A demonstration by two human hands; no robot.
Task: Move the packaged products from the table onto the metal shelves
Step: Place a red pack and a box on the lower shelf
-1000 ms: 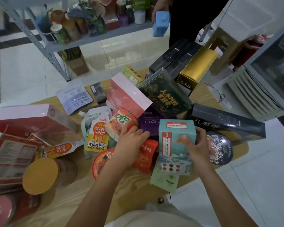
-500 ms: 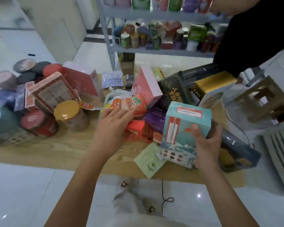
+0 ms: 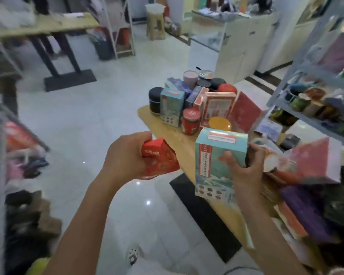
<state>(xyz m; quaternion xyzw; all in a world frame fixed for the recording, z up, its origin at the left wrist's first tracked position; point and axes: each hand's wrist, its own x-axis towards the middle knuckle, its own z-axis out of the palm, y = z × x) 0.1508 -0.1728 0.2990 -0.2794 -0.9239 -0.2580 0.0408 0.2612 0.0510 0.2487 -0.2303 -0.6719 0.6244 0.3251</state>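
Note:
My left hand (image 3: 125, 157) grips a red packet (image 3: 161, 161) with white lettering, lifted off to the left of the table. My right hand (image 3: 244, 167) holds a tall teal box (image 3: 216, 161) with a red side label, upright above the wooden table (image 3: 153, 120). The table carries many packaged products: a second teal box (image 3: 171, 106), a red tin (image 3: 190, 122), a pink-red box (image 3: 244, 112), dark jars and a purple box (image 3: 306, 211). The metal shelves (image 3: 314, 70) stand at the right, with cans and packets on them.
A white cabinet (image 3: 236, 46) stands behind the table. Another wooden table (image 3: 38, 26) on a black stand is at the far left. A rack with blurred goods (image 3: 14, 147) fills the left edge. A black mat (image 3: 203, 217) lies on the glossy tiled floor.
My view has swung left, away from the shelves. My left hand has picked up the red packet from the pile. My right hand has lifted the teal box higher.

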